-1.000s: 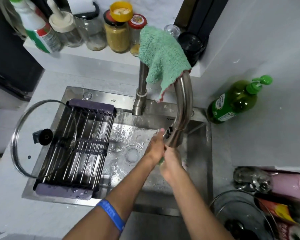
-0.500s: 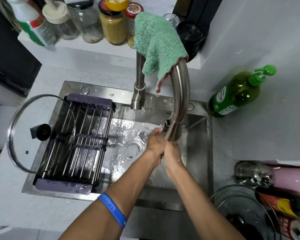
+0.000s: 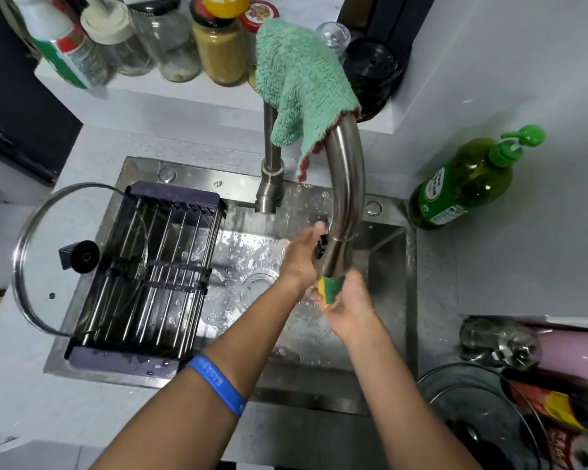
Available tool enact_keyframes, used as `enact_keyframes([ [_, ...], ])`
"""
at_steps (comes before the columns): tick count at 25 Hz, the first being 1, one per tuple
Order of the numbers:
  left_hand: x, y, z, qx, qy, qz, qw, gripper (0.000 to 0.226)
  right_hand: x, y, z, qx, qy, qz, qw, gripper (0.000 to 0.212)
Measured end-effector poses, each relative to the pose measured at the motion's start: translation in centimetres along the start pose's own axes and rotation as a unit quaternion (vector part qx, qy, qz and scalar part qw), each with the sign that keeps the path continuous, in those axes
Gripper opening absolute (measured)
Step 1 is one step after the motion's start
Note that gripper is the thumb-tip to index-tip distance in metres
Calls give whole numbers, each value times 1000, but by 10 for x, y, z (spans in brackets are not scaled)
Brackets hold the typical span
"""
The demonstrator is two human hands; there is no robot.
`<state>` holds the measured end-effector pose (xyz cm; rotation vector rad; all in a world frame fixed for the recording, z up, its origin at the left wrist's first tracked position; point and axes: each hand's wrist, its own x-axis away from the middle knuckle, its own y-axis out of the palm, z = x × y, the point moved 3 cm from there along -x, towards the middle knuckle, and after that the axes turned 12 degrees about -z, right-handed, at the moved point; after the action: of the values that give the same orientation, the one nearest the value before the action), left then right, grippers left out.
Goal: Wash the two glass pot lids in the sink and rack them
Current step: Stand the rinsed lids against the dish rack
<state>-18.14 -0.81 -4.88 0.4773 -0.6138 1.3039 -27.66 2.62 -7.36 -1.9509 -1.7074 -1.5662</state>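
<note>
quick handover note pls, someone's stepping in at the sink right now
Left hand: open, up at the faucet head, holding nothing visible.
Right hand: grips a yellow-green sponge under the spout.
One lid leans on the rack's left side, over the sink edge. The second lid lies on the counter at right, not racked.
Done: apparently the first lid. Left: wash the second lid and rack it.
</note>
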Motion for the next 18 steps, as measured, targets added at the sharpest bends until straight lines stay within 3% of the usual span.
enact_keyframes([
  [2, 4, -6, -15, 188, -66, 41, 979, 40, -1, 11, 2, -40, 22, -44, 998, 31],
  [6, 22, -19, -53, 286, -84, 71, 952, 43, -10, 13, 5, -58, 28, -108, 992, 40],
  [10, 26, -27, -64, 320, -81, 79, 941, 39, -10, 8, 6, -84, 40, -175, 980, 44],
  [12, 28, -30, -66, 328, -77, 76, 939, 34, -8, 13, 6, -72, 40, -191, 978, 36],
  [15, 31, -35, -67, 326, -77, 72, 940, 32, -12, 20, 13, -12, 15, -153, 988, 17],
  [18, 31, -38, -70, 330, -77, 76, 938, 30, -20, 20, 14, -12, -27, -109, 994, 33],
])
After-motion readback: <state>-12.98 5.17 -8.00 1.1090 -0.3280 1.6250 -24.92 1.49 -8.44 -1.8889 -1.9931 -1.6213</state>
